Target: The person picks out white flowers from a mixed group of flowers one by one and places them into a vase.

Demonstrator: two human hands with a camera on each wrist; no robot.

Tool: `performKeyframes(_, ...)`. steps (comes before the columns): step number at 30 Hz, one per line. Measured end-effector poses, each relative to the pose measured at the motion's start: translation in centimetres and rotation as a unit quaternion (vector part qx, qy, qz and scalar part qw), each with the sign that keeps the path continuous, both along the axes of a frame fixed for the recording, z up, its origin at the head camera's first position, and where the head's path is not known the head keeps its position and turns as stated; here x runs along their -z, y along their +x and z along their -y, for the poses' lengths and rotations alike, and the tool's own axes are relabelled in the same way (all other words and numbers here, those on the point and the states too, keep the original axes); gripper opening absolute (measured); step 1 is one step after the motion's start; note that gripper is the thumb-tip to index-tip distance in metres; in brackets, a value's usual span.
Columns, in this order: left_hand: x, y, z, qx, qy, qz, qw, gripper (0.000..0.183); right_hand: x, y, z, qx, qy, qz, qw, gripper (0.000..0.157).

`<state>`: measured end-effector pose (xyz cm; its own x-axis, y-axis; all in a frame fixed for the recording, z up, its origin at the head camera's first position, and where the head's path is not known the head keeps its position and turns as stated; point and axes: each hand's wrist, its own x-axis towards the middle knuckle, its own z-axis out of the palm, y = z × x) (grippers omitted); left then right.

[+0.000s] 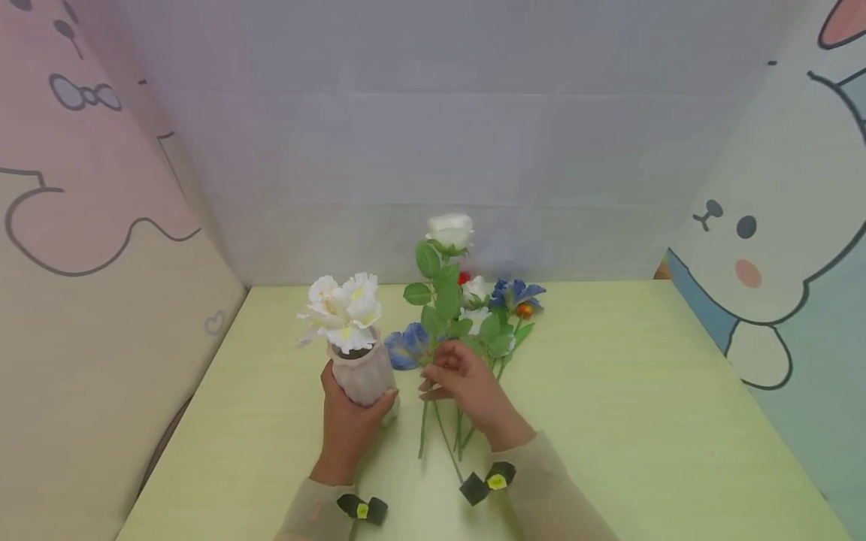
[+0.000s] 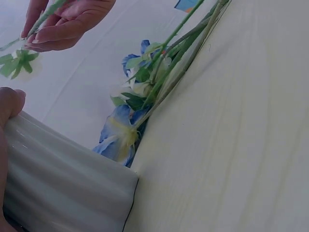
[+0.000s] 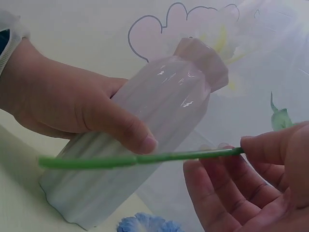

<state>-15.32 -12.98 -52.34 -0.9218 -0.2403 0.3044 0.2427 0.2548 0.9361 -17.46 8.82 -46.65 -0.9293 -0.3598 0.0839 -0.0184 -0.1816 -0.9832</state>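
Note:
My left hand (image 1: 348,432) grips a white ribbed vase (image 1: 365,382) around its side, left of the table's middle. A white ruffled flower (image 1: 343,312) with yellow touches stands in the vase's mouth. In my right hand (image 1: 473,391), thumb and fingertips pinch the green stem (image 3: 145,158) of a white rose (image 1: 451,231). The rose is upright with leaves below its bloom, held just right of the vase. Its lower stem end crosses in front of the vase in the right wrist view; whether they touch I cannot tell.
Behind and beside my right hand several flowers lie on the pale yellow table (image 1: 629,391): a blue flower (image 1: 406,347) near the vase, another blue flower (image 1: 517,293), a white bloom (image 1: 476,289) and a small orange one (image 1: 524,309). A pale cloth wall (image 1: 433,143) rises at the back.

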Motion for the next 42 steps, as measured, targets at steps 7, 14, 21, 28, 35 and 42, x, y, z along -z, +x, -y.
performKeyframes(7,0.1,0.0,0.1,0.004,-0.005,-0.005,1.0000,0.104,-0.2,0.1,0.3,0.022,-0.015,-0.014,1.000,0.025)
performKeyframes(14,0.0,0.0,0.1,0.007,0.005,-0.003,1.0000,0.104,-0.2,-0.1,0.5,0.058,-0.034,-0.018,0.998,0.029)
performKeyframes(21,0.4,-0.1,0.0,0.008,0.007,0.000,0.9999,0.104,-1.2,-0.2,-0.2,0.101,-0.049,-0.020,0.993,0.018)
performKeyframes(28,0.4,-0.2,0.2,0.009,0.012,0.001,0.9999,0.106,-2.6,-0.5,-0.6,0.112,-0.041,-0.042,0.992,0.016)
performKeyframes(35,0.0,0.0,0.2,0.011,0.018,0.000,0.9998,0.105,-4.2,-0.3,-0.5,0.122,-0.047,-0.080,0.988,0.021)
performKeyframes(42,0.0,0.0,0.1,0.006,0.004,-0.004,1.0000,0.102,-4.9,-0.2,0.1,0.143,-0.116,-0.097,0.978,0.021)
